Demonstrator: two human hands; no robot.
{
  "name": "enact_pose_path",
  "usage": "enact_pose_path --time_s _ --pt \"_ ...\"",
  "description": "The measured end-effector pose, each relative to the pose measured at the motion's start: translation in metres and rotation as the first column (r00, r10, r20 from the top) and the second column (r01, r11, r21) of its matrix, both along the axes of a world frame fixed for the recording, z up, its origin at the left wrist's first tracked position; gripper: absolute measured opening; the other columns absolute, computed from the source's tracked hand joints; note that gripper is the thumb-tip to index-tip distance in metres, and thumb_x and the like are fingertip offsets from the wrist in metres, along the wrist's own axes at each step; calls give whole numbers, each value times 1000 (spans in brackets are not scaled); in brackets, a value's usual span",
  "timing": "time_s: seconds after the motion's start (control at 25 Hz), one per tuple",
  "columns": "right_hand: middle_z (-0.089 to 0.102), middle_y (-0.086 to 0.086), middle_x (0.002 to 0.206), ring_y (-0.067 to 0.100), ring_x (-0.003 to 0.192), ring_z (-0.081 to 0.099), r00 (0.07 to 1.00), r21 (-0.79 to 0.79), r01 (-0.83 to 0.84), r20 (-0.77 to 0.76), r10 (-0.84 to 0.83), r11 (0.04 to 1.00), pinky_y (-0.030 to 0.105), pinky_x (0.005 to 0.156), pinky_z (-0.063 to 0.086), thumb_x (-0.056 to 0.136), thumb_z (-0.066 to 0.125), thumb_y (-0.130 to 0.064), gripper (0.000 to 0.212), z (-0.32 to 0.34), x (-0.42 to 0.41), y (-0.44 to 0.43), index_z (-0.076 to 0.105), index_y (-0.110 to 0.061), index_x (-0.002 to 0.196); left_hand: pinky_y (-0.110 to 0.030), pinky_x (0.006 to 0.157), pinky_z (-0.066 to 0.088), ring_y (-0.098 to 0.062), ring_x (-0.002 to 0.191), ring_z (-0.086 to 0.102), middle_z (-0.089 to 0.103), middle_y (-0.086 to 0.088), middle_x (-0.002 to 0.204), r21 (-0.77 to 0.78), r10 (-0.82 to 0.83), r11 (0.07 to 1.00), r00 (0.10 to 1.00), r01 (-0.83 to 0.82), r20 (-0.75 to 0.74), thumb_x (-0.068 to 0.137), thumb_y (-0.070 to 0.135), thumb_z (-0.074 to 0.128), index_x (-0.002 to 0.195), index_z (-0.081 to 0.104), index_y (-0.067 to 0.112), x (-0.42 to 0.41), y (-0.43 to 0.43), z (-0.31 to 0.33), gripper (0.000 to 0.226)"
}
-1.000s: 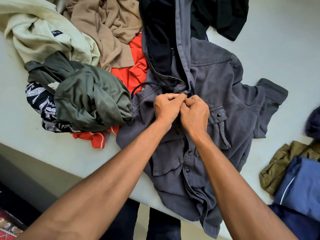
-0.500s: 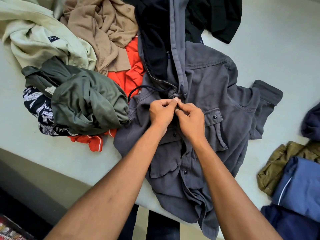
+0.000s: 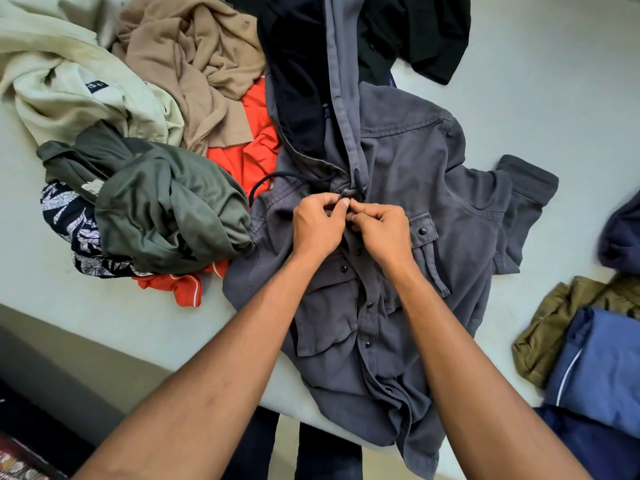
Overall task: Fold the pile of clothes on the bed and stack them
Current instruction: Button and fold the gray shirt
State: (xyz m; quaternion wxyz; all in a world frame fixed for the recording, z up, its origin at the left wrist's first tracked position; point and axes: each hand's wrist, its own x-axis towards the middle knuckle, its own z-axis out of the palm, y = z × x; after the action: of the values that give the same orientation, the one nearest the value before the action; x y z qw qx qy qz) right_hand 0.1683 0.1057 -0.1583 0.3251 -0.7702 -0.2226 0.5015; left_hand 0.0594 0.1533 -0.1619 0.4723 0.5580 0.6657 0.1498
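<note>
A grey hooded shirt (image 3: pixel 433 188) with dark snap buttons lies face up across the pale bed (image 3: pixel 554 81), its hem hanging over the near edge. My left hand (image 3: pixel 317 225) and my right hand (image 3: pixel 382 232) meet at the top of its button placket, just under the hood. Both pinch the front edges of the fabric there, thumbs and fingertips touching. To the left lies the unfolded pile: an olive green garment (image 3: pixel 166 213), a cream top (image 3: pixel 69 95), a tan knit (image 3: pixel 201 60), an orange piece (image 3: pixel 256 147) and a black-and-white print (image 3: pixel 69 216).
Folded clothes sit stacked at the right: an olive-brown piece (image 3: pixel 554 323), a blue piece (image 3: pixel 602 365) and dark navy (image 3: pixel 595 445) below. Another navy garment (image 3: pixel 623 233) shows at the right edge. A black garment (image 3: pixel 433 29) lies at the top. The bed's near edge runs diagonally at lower left.
Both hands stayed together at the shirt's neck placket; fingers shifted from closed fists to a fingertip pinch on the fabric edges. The view drifted slightly.
</note>
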Motion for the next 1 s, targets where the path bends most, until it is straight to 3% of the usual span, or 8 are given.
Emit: enact_pose_path --time_s 0.12,0.2,0.32,0.56,0.68,0.8,0.92,1.0 --pt "80 -3 93 9 84 74 989 -29 103 -100 -105 994 29 85 59 85 67 -4 27 1 2 2 81 -17 105 -32 68 51 -18 69 67 73 -2 71 58 -6 998 996 11 -85 93 24 64 85 77 15 4 -3 0 17" --pt "80 -4 89 12 84 75 985 -47 130 -108 -135 990 32 86 61 85 67 -4 25 0 1 4 82 -17 99 -34 66 50 -20 68 67 72 -3 68 51 24 999 995 -19 -97 92 23 63 82 77 14 6 -5 -4 19" --pt "79 -7 86 12 84 75 989 -54 109 -97 -114 993 34 86 61 85 66 -5 23 -1 -2 7 82 -19 95 -32 67 53 -15 69 68 73 0 70 5 92 996 993 -92 -74 90 24 65 83 79 15 6 -3 -7 18" --pt "79 -2 85 3 70 67 978 -54 157 -132 -163 986 13 63 50 88 63 -2 27 6 1 10 81 -15 103 -30 73 54 -9 76 68 76 1 79 -96 163 982 987 -162 7 90 24 69 84 80 17 5 2 -9 15" --pt "79 0 85 3 70 66 966 -58 197 -157 -204 979 12 62 50 88 62 -4 28 7 -1 8 81 -16 104 -21 66 50 3 67 62 75 5 76 -137 180 976 981 -169 73 90 26 72 83 80 19 0 4 -4 13" --pt "78 1 82 5 69 64 948 -19 276 -157 -276 961 16 63 48 88 60 -3 27 11 -1 10 81 -16 97 -11 62 47 9 60 61 70 11 71 -86 107 991 991 -101 74 87 26 77 87 79 15 -4 7 3 10" --pt "76 3 80 4 64 61 916 42 384 -141 -375 923 14 60 46 88 57 1 28 18 6 20 80 -15 93 -19 67 51 2 60 61 71 6 71 -7 -47 999 997 46 -66 85 28 77 90 78 17 -10 13 8 12" --pt "74 1 79 4 62 60 904 57 421 -115 -413 905 16 60 46 87 57 1 28 23 16 34 79 -15 92 -21 69 51 -2 64 63 72 5 73 -36 -79 996 993 76 -89 85 30 78 89 79 17 -13 18 12 14"
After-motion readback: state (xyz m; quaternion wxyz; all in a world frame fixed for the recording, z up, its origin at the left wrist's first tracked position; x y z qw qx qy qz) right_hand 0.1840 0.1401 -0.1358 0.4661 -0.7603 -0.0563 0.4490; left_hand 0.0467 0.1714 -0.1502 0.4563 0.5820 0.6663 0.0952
